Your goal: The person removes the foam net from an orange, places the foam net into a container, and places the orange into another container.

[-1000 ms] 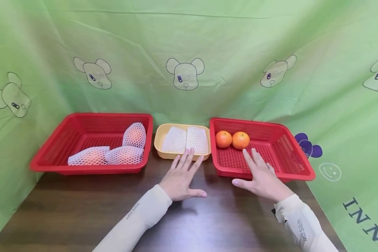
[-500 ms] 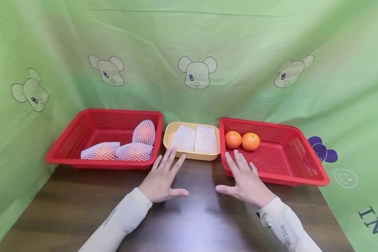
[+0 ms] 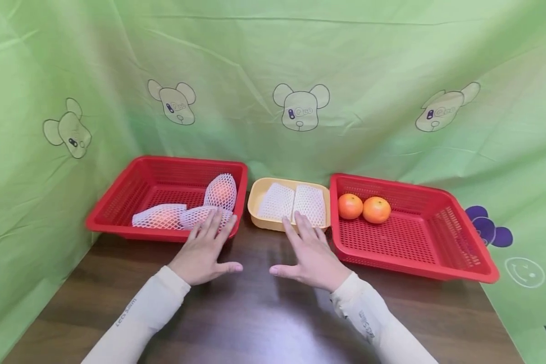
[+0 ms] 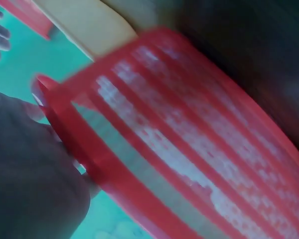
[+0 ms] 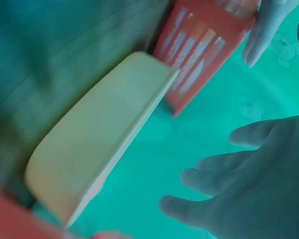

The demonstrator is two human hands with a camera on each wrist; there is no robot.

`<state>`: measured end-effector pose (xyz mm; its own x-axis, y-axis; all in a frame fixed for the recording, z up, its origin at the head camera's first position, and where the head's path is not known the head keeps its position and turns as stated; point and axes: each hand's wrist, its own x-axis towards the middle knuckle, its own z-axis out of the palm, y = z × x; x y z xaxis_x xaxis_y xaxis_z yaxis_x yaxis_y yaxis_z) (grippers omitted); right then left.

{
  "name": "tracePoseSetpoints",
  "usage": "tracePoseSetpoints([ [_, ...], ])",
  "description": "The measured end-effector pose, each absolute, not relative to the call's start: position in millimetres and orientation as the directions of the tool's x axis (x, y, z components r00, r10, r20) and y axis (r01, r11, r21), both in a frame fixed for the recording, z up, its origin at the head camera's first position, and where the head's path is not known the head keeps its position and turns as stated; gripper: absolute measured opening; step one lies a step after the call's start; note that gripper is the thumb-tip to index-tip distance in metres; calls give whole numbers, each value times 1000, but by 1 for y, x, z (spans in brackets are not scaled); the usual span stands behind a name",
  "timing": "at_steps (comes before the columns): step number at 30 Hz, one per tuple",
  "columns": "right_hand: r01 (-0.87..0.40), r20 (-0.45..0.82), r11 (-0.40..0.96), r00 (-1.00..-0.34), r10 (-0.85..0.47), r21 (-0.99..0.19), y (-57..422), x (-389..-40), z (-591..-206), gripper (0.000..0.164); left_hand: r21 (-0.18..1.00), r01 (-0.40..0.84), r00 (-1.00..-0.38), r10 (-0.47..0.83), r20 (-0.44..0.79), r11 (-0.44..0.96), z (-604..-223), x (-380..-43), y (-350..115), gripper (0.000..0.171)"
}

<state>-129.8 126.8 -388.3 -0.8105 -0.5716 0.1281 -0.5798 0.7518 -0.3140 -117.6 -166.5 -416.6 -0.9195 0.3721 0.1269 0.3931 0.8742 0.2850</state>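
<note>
My left hand (image 3: 203, 250) is spread with straight fingers, its fingertips overlapping the front rim of the left red basket (image 3: 114, 230) and a netted fruit in the head view. Three orange fruits in white foam nets (image 3: 221, 192) lie in that basket. My right hand (image 3: 311, 255), fingers also straight and thumb held out, is in front of the yellow tray (image 3: 258, 222), fingertips at its front rim. Two white foam nets (image 3: 276, 201) lie flat side by side in the tray. Two bare oranges (image 3: 376, 210) sit in the right red basket (image 3: 418, 247). Neither hand holds anything.
All three containers stand in a row along the back of the dark wooden table (image 3: 250, 313). A green cloth (image 3: 236, 136) printed with bear heads hangs behind them and at both sides.
Both hands have moved left relative to the containers: the left from before the tray to the left basket, the right from the right basket to the tray. The head view has turned left.
</note>
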Motion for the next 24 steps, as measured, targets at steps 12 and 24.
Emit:
tracePoseSetpoints([
  [12, -518, 33, 742, -828, -559, -425, 41, -158, -399, 106, 291, 223, -974, 224, 32, 930, -412, -126, -243, 117],
  [24, -442, 27, 841, -889, -457, -313, -21, -179, -404, 108, 311, 174, -982, 189, -19, 934, -402, -127, -283, 107],
])
